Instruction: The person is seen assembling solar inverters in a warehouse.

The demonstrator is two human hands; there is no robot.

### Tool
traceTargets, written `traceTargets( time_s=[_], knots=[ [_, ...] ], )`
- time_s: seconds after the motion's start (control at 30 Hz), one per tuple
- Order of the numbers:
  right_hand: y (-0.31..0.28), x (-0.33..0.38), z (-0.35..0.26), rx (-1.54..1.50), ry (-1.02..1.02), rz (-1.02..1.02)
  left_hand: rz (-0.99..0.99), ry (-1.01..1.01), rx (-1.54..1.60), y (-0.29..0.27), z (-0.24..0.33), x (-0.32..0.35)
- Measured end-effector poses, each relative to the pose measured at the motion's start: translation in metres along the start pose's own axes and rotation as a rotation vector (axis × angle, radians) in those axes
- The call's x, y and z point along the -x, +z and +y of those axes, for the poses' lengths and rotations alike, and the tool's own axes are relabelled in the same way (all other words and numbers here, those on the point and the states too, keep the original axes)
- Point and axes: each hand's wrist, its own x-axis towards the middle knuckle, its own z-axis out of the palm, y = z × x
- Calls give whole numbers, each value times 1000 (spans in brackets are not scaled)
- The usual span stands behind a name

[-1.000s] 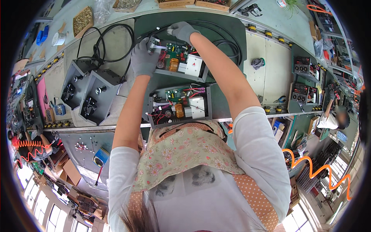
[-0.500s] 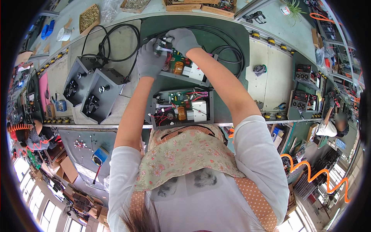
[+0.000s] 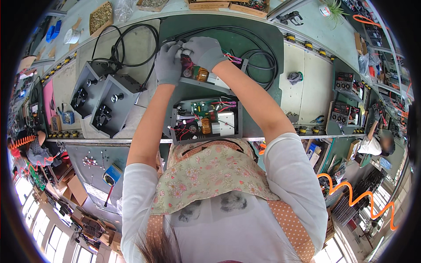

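Both my hands wear grey gloves and work at the left end of an open metal chassis [image 3: 226,90] holding a circuit board, a copper coil [image 3: 202,74] and wires. My left hand [image 3: 168,64] is closed at the chassis's left end, its fingertips pinched near the top corner. Over the board, my right hand [image 3: 203,51] curls with its fingertips meeting the left ones. What lies between the fingers is hidden. A second open chassis [image 3: 240,125] sits nearer me, with a green board [image 3: 201,107], another coil [image 3: 205,126] and a white block [image 3: 226,123].
Two grey metal housings [image 3: 115,120] stand at left, black cables [image 3: 118,52] behind them. A coiled black cable [image 3: 269,72] lies right of the far chassis. Finished-looking units [image 3: 340,113] and pliers [image 3: 318,119] are at right. An orange air hose [image 3: 351,195] hangs at lower right.
My right hand has moved down and slightly left over the board. My left hand has shifted a little right, so the fingertips now meet. The part with a white band between them is now covered.
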Motion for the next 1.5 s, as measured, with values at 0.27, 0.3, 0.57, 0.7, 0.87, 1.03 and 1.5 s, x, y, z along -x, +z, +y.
traceTargets(
  time_s=[0.27, 0.3, 0.57, 0.7, 0.87, 1.03, 1.5],
  knots=[
    [6, -15, 14, -171, 379, -154, 63, 9, -144, 4, 6, -2],
    [9, -15, 15, -210, 420, -161, 60, 7, -144, 3, 6, -2],
    [16, -21, 13, -223, 455, -120, 52, -59, -90, 2, 6, -1],
    [17, -24, 12, -101, 370, -124, 54, -94, -22, 4, 3, 1],
    [21, -16, 14, -259, 411, -120, 50, -66, -72, 1, 3, 3],
    [33, -4, 12, -249, 307, 137, 67, -47, -60, 3, 6, 1],
    [11, -65, 26, 105, -308, -314, 29, 5, -57, 5, 0, 1]
  ],
)
